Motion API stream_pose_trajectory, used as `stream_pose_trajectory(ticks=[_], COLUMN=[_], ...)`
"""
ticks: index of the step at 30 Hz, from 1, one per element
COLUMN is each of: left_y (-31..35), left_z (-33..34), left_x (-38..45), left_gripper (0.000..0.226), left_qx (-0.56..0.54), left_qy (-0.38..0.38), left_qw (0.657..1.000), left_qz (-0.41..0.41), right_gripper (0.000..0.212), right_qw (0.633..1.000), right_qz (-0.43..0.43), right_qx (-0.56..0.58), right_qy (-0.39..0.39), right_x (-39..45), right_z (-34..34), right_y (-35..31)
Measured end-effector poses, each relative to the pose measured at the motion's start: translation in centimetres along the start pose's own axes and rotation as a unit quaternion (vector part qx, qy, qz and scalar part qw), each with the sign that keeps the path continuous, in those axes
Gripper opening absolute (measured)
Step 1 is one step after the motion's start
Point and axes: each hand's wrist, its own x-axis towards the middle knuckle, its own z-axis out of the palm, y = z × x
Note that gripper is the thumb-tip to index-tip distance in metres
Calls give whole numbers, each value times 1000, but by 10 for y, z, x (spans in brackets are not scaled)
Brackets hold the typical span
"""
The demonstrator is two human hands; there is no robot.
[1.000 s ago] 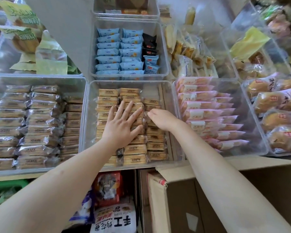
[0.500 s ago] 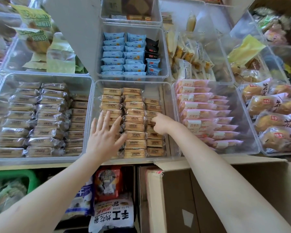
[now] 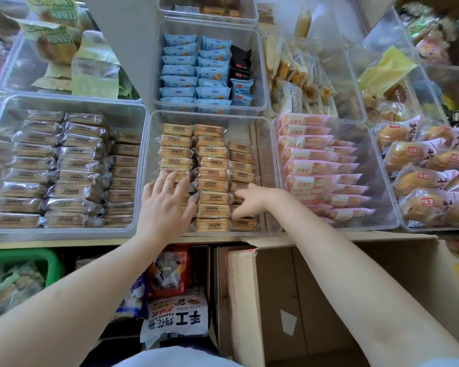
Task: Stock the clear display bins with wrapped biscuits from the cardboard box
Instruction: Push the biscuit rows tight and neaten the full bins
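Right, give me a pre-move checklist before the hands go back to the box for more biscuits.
1. Left hand free of packs: ok, fingers flat on the left column.
2. Right hand free: cannot tell, fingertips curl down among the packs.
3. Middle bin has room: ok, a gap shows along its right wall.
4. Biscuit packs in tidy columns: ok.
5. Cardboard box open: ok.
6. Stock left in box: cannot tell.

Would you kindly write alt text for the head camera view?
Two bare hands reach into a clear bin of wrapped biscuits: the left hand lies flat on them, the right hand touches the right-hand column. An open cardboard box stands below.
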Motion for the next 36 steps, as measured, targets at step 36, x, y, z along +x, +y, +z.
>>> stream_pose_trajectory(ticks=[36], left_y=[-2], left_z=[1], left_x=[-5], left_gripper=[52], left_qx=[15], left_qy=[11], left_qw=[999], left_qz=[34], right_gripper=[84], right_qw=[977], right_qz=[57], right_qx=[193], right_qy=[-77], right_x=[-39], right_z=[13], right_y=[-18])
